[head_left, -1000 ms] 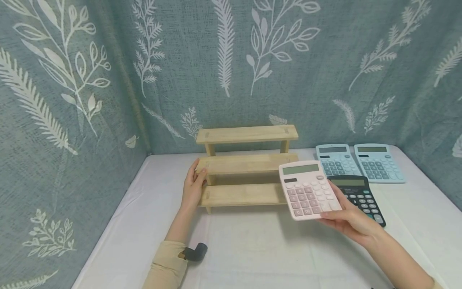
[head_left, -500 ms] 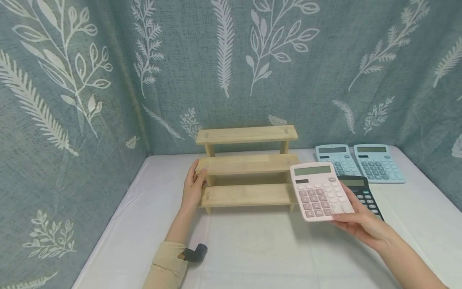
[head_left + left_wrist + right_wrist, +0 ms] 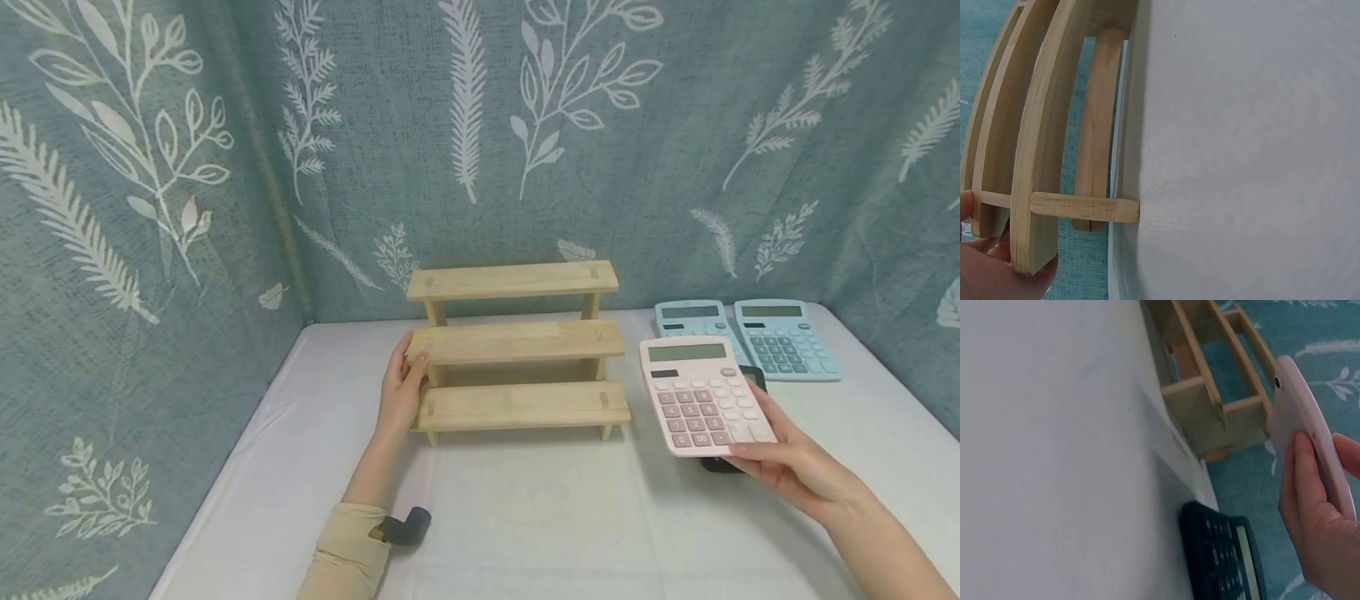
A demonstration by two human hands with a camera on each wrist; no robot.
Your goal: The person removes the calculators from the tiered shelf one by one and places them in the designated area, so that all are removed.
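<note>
My left hand (image 3: 401, 385) grips the left end of a three-tier wooden step shelf (image 3: 517, 340), thumb on the middle tier. In the left wrist view, its fingers (image 3: 1007, 275) wrap behind the boards. My right hand (image 3: 798, 467) pinches a pink calculator (image 3: 705, 400) at its lower right corner, keys facing up toward the head camera. The right wrist view shows the pink calculator (image 3: 1310, 425) raised off the table, thumb on one face and fingers across its back. Beneath it lies a black calculator (image 3: 1219, 556), mostly covered in the head view.
Two light-blue calculators (image 3: 787, 337) lie side by side at the table's back right, the left one partly covered by the pink one. A leaf-patterned teal curtain (image 3: 375, 125) stands behind and beside the white-covered table (image 3: 540, 517).
My right hand has carried the pink calculator to the right, away from the shelf's right end and over the black calculator. My left hand stays on the shelf.
</note>
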